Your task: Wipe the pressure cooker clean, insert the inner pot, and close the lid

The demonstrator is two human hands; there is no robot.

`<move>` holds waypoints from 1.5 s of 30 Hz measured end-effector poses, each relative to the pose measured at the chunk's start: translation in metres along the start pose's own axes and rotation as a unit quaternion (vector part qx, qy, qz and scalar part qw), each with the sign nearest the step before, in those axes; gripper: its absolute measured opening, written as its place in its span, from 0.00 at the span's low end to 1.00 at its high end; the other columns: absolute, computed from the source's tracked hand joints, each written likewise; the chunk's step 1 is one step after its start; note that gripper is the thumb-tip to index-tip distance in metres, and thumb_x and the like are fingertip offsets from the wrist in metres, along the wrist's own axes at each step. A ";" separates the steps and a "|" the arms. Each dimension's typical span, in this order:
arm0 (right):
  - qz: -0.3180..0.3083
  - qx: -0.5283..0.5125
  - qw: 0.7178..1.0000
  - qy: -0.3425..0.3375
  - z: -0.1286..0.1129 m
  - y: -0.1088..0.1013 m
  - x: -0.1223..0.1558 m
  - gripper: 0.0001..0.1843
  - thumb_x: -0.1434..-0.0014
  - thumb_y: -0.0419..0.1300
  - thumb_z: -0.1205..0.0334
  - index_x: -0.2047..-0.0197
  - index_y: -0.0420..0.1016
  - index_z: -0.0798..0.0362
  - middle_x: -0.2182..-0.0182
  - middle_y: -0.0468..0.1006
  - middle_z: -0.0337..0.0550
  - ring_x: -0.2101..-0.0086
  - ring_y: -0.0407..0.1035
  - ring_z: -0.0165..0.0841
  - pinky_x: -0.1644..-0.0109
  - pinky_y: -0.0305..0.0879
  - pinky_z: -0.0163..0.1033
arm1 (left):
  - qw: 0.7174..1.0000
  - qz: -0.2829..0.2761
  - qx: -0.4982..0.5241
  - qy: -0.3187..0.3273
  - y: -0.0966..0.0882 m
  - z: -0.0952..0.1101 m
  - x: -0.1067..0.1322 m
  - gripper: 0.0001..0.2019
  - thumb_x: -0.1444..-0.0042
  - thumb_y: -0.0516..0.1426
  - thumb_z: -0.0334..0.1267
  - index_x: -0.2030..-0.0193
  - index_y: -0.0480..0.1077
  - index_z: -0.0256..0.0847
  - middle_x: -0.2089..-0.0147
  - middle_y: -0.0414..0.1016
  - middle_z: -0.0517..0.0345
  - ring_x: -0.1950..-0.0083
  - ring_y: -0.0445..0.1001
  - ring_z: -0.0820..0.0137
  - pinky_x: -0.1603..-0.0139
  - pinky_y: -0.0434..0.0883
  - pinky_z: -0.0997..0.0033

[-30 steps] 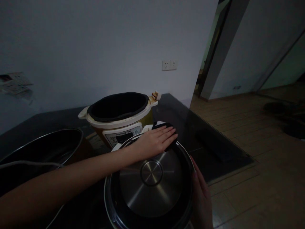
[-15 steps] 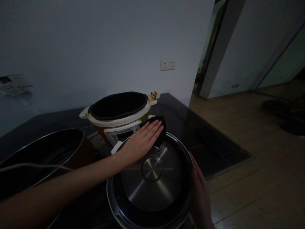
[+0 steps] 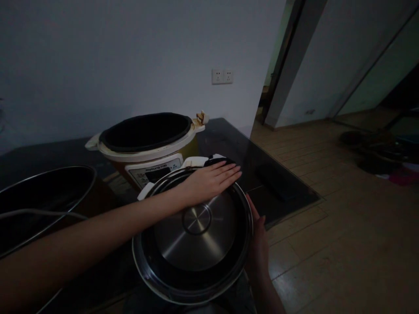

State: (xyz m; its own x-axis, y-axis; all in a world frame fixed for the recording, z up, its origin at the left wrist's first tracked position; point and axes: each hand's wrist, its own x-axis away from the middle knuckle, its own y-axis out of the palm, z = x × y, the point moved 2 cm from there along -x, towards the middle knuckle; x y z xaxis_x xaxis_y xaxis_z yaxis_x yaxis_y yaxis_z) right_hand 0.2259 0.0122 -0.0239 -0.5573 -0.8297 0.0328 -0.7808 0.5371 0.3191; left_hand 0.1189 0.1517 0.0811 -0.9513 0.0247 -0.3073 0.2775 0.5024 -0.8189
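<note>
An electric pressure cooker lid (image 3: 199,255) is tilted with its underside facing me, showing a round brushed-metal plate inside a dark ring. My left hand (image 3: 211,181) lies across the lid's upper part, fingers stretched together and pressing a black cloth (image 3: 214,162) onto the upper rim; most of the cloth is hidden under the hand. On the right edge, my right hand (image 3: 258,244) grips the lid, thumb side toward me, with some fingers out of sight behind it. Just beyond stands the cooker body (image 3: 140,155), uncovered, with a control panel on its front.
A large dark pot (image 3: 103,198) with a shiny rim stands at the left, a pale cable (image 3: 42,212) crossing it. Beneath lies a dark glossy table (image 3: 235,144). A flat dark object (image 3: 275,183) rests toward its right edge. Wall sockets (image 3: 222,76) are behind.
My left hand has slid along the lid's rim and now lies flatter across it, with less of the cloth showing. The view has turned slightly right; my right hand keeps hold of the lid.
</note>
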 end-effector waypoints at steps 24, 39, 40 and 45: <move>0.087 -0.066 0.990 0.088 0.009 0.001 -0.003 0.48 0.41 0.37 0.27 0.28 0.46 0.49 0.39 0.70 0.48 0.40 0.64 0.41 0.39 0.62 0.48 | 0.985 0.106 0.071 0.112 0.018 0.034 -0.030 0.11 0.36 0.50 0.30 0.52 0.73 0.35 0.56 0.80 0.52 0.53 0.75 0.67 0.42 0.67 0.60; 0.118 -0.156 0.979 0.055 0.018 -0.001 -0.007 0.39 0.44 0.50 0.30 0.40 0.69 0.48 0.40 0.71 0.44 0.38 0.61 0.37 0.32 0.51 0.46 | 0.985 0.135 0.080 0.077 0.003 0.079 -0.007 0.14 0.35 0.50 0.30 0.49 0.74 0.33 0.43 0.76 0.50 0.41 0.73 0.67 0.37 0.67 0.66; 0.119 -0.155 0.979 0.062 0.018 -0.001 -0.007 0.39 0.44 0.50 0.30 0.40 0.69 0.48 0.41 0.72 0.43 0.39 0.61 0.38 0.32 0.52 0.47 | 0.984 0.138 0.078 0.079 0.001 0.074 -0.007 0.14 0.35 0.50 0.30 0.49 0.74 0.33 0.44 0.76 0.50 0.42 0.73 0.67 0.38 0.68 0.67; 0.068 -0.165 0.982 0.058 0.009 0.004 -0.003 0.40 0.42 0.45 0.29 0.38 0.65 0.46 0.46 0.76 0.47 0.45 0.69 0.42 0.38 0.59 0.53 | 0.993 0.105 0.058 0.010 -0.026 0.036 0.001 0.16 0.35 0.48 0.28 0.46 0.72 0.31 0.44 0.77 0.47 0.41 0.73 0.62 0.41 0.71 0.63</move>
State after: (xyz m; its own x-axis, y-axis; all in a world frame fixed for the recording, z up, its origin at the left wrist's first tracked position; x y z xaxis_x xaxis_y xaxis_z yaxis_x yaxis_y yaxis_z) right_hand 0.2220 0.0185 -0.0307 -0.5997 -0.7754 0.1978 -0.5562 0.5816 0.5937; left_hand 0.1152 0.1079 0.0842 -0.8732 0.1361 -0.4680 0.4821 0.3816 -0.7886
